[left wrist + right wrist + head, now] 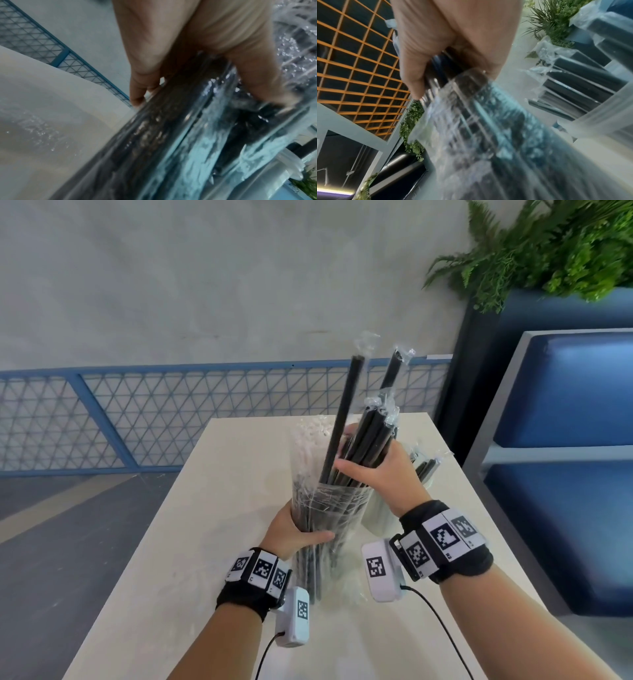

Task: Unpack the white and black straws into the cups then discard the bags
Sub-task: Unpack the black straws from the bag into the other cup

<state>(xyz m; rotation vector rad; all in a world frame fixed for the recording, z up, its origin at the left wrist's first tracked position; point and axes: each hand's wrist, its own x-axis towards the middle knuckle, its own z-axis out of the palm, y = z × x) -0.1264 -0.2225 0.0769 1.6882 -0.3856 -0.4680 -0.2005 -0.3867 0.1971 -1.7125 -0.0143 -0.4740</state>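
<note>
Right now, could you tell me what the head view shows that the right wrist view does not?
Only the head view shows the left hand gripping the clear bag low down, the white straws behind it, and the table. Only the right wrist view shows an orange ceiling grid and, up close, a cup already holding black straws. Both show the right hand gripping the black straws at the bag's mouth.

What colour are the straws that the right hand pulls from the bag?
Black. The straws in the right hand show best in the head view.
</note>
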